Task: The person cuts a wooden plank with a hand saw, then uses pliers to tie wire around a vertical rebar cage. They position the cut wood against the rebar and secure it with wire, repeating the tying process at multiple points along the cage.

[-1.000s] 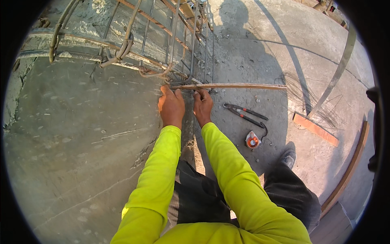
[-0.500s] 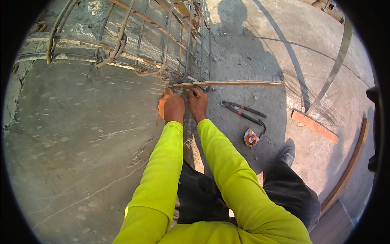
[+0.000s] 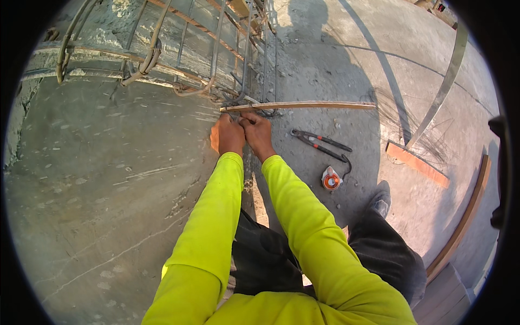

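My left hand [image 3: 227,135] and my right hand [image 3: 257,132] are close together at the edge of the concrete block, both with fingers bent and pinched. Between the fingertips there may be a small greyish thing, too small to name. Just beyond them lies a long thin wooden strip [image 3: 314,105], its left end by my left fingers; whether they touch it I cannot tell. Behind the strip stands a cage of bent steel rebar [image 3: 214,59]. To the right of my hands, cutting nippers [image 3: 323,144] with black and orange handles lie on the floor, beside an orange and white tape measure [image 3: 331,179].
At left spreads a smooth grey concrete surface [image 3: 97,179]. On the right, a flat metal strip [image 3: 441,92] meets an orange board [image 3: 417,163] near loose thin wire [image 3: 428,143]. Farther right lies a long wooden batten [image 3: 460,219]. My shoe [image 3: 381,201] rests on the dusty floor.
My right hand has moved left, up against my left hand, and both now sit just below the wooden strip. The whole view has shifted slightly; the nippers and tape measure lie as before.
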The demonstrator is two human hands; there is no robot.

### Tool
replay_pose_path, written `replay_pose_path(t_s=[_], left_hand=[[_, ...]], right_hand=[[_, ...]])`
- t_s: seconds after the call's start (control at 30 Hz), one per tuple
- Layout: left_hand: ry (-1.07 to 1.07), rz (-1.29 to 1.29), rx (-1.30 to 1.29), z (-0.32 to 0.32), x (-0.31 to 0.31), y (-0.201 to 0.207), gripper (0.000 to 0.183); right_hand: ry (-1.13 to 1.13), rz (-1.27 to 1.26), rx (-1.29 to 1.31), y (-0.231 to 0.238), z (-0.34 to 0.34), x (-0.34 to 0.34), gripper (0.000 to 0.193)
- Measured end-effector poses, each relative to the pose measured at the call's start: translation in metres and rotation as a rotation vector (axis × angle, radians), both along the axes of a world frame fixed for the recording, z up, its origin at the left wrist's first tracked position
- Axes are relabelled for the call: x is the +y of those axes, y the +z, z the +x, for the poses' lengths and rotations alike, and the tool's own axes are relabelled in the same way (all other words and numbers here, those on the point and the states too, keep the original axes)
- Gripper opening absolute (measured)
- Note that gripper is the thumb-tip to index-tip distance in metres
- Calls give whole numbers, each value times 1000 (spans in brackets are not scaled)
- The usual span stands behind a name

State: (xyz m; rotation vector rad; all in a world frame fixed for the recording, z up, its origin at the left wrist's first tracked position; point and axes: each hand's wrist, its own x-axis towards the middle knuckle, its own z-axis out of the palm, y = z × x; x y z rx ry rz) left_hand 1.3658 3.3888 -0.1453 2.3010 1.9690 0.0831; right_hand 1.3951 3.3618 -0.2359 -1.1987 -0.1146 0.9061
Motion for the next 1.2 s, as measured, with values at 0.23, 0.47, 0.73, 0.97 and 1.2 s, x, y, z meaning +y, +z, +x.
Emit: replay_pose_path(t_s=[0.23,0.47,0.73,0.97,1.2], left_hand=[[90,-58,-75,3,13,-10,20],[-22,-311,-233,-11,37,-9,23],[-38,-20,-87,2,-1,6,24],[-158,-130,69,-3,10,9,36],[-291,-188,53,-10,23,5,37]], right_hand=[[76,36,184,14,0,-19,26],[125,192,-59,17,-14,-33,34],[206,213,-90,-2,-4,-39,39],[86,164,212,-7,-8,-20,37],[-1,148,-420,-14,-5,-7,25]])
